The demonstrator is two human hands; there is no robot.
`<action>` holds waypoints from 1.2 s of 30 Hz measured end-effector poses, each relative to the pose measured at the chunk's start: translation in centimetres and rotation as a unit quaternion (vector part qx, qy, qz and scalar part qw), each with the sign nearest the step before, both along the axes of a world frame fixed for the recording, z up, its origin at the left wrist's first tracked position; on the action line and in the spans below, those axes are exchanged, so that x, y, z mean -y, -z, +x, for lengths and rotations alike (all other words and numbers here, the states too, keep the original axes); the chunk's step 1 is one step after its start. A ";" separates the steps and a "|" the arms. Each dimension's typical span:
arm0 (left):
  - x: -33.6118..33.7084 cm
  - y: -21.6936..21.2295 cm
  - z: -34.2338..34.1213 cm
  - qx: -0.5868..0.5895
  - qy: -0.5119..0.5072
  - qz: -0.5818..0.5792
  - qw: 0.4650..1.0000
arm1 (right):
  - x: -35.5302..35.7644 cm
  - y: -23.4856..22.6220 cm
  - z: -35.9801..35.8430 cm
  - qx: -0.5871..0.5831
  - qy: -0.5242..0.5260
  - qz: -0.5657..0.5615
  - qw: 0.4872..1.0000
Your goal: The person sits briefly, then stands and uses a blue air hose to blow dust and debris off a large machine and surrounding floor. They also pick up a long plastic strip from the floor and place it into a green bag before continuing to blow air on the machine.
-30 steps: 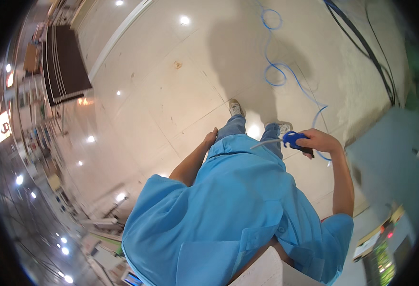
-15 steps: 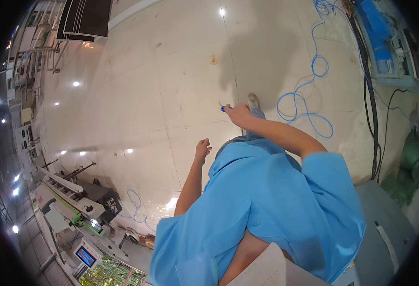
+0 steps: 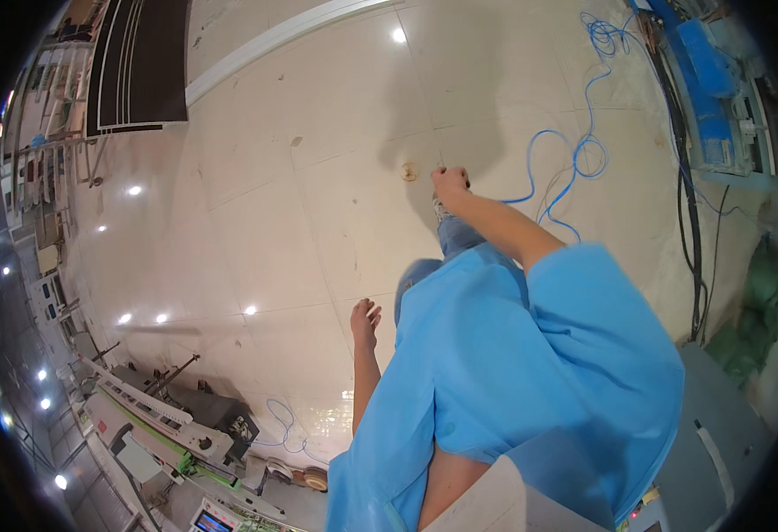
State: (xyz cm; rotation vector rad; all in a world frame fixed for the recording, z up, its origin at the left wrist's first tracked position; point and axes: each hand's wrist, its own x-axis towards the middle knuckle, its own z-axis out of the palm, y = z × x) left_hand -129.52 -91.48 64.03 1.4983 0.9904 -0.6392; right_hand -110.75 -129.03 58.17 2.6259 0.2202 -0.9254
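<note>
My right hand (image 3: 451,180) is closed in front of me, above the tiled floor (image 3: 336,186). Half a second ago a small blue-handled tool with a thin tip stuck out of that fist; now the fingers cover nearly all of it. Off to the left, my left hand (image 3: 365,324) hangs beside my leg, fingers loosely bent and apart, holding nothing. My shoe (image 3: 439,207) is partly hidden below the right hand.
Loops of blue hose (image 3: 588,160) lie across the floor on the right. Beyond them run black cables (image 3: 686,204) beside a blue machine (image 3: 708,106). A long machine (image 3: 154,417) stands at lower left, dark panels (image 3: 141,66) at upper left. Green sacks (image 3: 757,310) rest at right.
I have moved forward over the floor, and the hose loops now lie closer to my right hand. That hand has turned, so the blue handle no longer shows. The left hand stays low.
</note>
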 end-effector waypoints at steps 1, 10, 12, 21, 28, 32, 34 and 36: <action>0.1 0.0 1.1 0.005 -0.029 -0.005 1.000 | 0.6 -0.2 1.2 -0.008 -0.001 -0.006 1.000; 0.4 5.9 10.2 0.003 0.096 -0.026 0.995 | 3.7 -1.6 22.1 0.110 0.135 0.112 0.978; -0.2 6.9 13.8 -0.023 0.099 -0.021 0.995 | 5.4 -1.7 26.6 0.153 0.128 0.088 0.976; -3.7 4.4 47.0 -0.048 0.039 0.001 0.998 | 15.3 -1.6 37.5 0.149 0.264 -0.003 0.953; 1.1 0.7 76.1 0.086 0.193 0.038 0.977 | 22.9 8.8 44.4 0.271 0.542 0.087 0.791; 8.7 1.2 86.0 0.114 0.192 0.003 0.975 | 25.2 6.8 53.5 0.226 0.353 0.059 0.906; 12.4 0.8 88.6 0.102 0.205 -0.020 0.973 | 25.8 4.6 60.2 0.245 0.335 0.102 0.904; 15.8 -0.1 90.2 0.076 0.250 -0.026 0.965 | 25.9 2.6 67.3 0.231 0.424 0.205 0.851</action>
